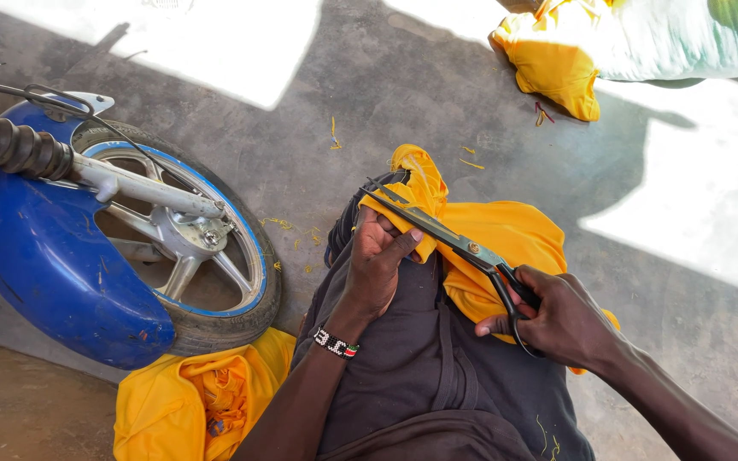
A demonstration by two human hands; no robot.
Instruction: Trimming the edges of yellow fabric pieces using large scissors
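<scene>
R hand [557,320] has fingers thru the black handles of big scissors [463,246], closed grip, blades lying nearly shut w/ tips pointing to 10 o'clock. L hand [377,256] pinches a fold of yellow cloth [506,235] right under the blades, thumb on top; cloth sits on the person's lap over dark trousers [412,358]. Beaded wristband [336,343] on L wrist. At 9 o'clock a motorbike front wheel [207,256] w/ blue mudguard [44,265]. More yellow fabric [190,401] at 7, another yellow pile [553,68] at 1.
</scene>
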